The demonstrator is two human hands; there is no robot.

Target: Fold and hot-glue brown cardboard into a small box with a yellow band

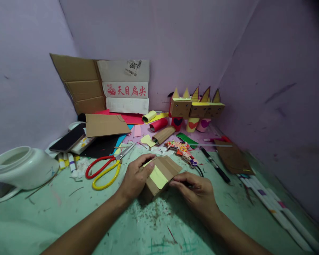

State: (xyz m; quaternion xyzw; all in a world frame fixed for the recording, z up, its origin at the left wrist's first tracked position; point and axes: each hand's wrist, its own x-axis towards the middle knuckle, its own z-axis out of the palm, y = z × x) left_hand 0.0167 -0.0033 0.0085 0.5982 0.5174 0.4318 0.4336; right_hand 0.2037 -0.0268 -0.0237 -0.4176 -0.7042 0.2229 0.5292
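A small brown cardboard box (pixel 170 165) with a pale yellow paper strip (pixel 158 177) across its top is tilted between my hands, low in the middle of the view. My left hand (pixel 138 174) grips its left side, the thumb lying on top. At the box's right corner, my right hand (pixel 195 187) has its thumb and index finger pinched together on the edge. Whether a small piece sits between those fingertips is hidden. Scissors (pixel 110 169) with red and yellow handles lie left of my left hand. Beyond the box rests a floral-patterned glue gun (pixel 182 150).
A white teapot (pixel 29 168) stands at the left, near a phone (pixel 67 137). Cardboard animal figures (pixel 199 109) and paper rolls (pixel 158 124) are at the back. A black pen (pixel 215 165) and white markers (pixel 276 209) lie at the right.
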